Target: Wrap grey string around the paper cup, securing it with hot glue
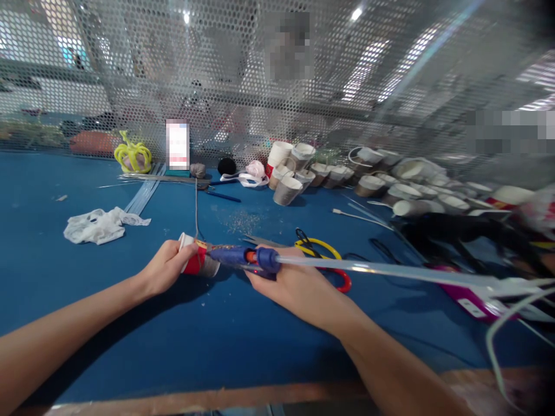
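Note:
My left hand [167, 266] is closed around a small red and white paper cup [193, 263], tilted on its side, with grey yarn wound on its right end. A strand of grey yarn [196, 208] runs from the cup back to a small grey yarn ball [198, 170]. In my right hand [299, 283] is a blue hot glue gun [229, 256], its nozzle at the cup's side. A long clear glue stick [373, 267] sticks out of the gun's rear to the right. Whether the nozzle touches the cup cannot be made out.
Scissors [325, 248] with yellow and red handles lie behind my right hand. Several yarn-wrapped cups [288, 190] stand at the back and right. A white cloth [97, 225] lies left, near glue sticks [147, 190]. A phone [177, 144] leans at the mesh. A purple power strip [472, 300] is at right.

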Motion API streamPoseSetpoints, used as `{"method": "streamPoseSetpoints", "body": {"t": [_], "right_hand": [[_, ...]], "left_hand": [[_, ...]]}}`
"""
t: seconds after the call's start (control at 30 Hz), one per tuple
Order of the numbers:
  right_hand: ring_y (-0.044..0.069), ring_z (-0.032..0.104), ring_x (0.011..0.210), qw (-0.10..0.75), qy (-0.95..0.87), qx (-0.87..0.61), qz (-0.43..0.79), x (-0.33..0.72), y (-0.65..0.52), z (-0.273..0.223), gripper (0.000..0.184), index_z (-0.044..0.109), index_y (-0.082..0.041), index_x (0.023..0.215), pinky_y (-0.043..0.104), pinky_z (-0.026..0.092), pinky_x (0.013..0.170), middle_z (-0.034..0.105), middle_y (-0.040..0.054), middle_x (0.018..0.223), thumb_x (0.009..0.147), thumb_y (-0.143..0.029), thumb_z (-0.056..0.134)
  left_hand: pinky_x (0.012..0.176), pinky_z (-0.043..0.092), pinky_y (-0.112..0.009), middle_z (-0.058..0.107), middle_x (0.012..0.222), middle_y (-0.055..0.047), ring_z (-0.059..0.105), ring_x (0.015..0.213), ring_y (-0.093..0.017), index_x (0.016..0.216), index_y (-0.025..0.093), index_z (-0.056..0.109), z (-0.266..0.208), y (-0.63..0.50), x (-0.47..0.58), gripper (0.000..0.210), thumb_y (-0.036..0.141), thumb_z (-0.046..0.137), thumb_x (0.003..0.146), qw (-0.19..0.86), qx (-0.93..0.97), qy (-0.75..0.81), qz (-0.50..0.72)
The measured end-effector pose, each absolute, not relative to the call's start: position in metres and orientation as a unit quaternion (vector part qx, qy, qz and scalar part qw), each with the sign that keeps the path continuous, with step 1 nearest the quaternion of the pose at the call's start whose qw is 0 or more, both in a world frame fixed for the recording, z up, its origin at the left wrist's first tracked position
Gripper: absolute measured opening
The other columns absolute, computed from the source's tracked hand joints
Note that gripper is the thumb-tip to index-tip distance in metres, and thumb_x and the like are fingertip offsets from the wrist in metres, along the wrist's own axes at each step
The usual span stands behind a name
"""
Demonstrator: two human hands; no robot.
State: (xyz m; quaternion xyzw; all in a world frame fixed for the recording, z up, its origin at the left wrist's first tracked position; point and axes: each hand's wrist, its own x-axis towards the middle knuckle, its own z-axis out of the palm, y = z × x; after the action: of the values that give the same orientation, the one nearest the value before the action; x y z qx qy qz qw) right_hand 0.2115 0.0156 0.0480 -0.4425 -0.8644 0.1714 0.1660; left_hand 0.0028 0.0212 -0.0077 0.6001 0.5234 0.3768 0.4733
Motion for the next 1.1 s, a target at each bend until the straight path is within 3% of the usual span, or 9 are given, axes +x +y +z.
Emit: {"method": "streamPoseSetpoints", "body": {"t": [0.33,0.87,1.1], "right_hand": [[0.007,0.036,0.044,0.158,-0.835,-0.487,0.203,0.213,0.028,0.041,0.016,0.043,-0.017,0.059,0.019,0.028,0.042,0.042,-0.0049,0.048,0.071,-0.027,0.044],[0.006,0.037,0.036,0.157,-0.817,-0.494,0.253,0.212,0.029,0.046,0.025,0.044,-0.016,0.048,0.018,0.029,0.037,0.042,-0.0041,0.039,0.070,-0.026,0.044],[0.006,0.037,0.036,0.161,-0.821,-0.492,0.242,0.203,0.033,0.050,0.025,0.043,-0.016,0.047,0.019,0.030,0.039,0.041,-0.0042,0.036,0.070,-0.024,0.044]], "left_hand": [[0.037,0.021,-0.018,0.029,0.046,0.006,0.024,0.042,-0.006,0.048,0.016,0.034,-0.011,0.021,0.002,0.035,0.040,0.032,0.074,0.433,0.636,0.530,0.357],[0.037,0.022,-0.018,0.030,0.047,0.005,0.025,0.043,-0.007,0.049,0.016,0.036,-0.012,0.020,0.001,0.034,0.038,0.031,0.074,0.412,0.655,0.522,0.359],[0.037,0.019,-0.019,0.024,0.045,0.006,0.021,0.042,-0.006,0.046,0.017,0.029,-0.014,0.019,0.000,0.036,0.038,0.030,0.075,0.386,0.670,0.531,0.347]]}}
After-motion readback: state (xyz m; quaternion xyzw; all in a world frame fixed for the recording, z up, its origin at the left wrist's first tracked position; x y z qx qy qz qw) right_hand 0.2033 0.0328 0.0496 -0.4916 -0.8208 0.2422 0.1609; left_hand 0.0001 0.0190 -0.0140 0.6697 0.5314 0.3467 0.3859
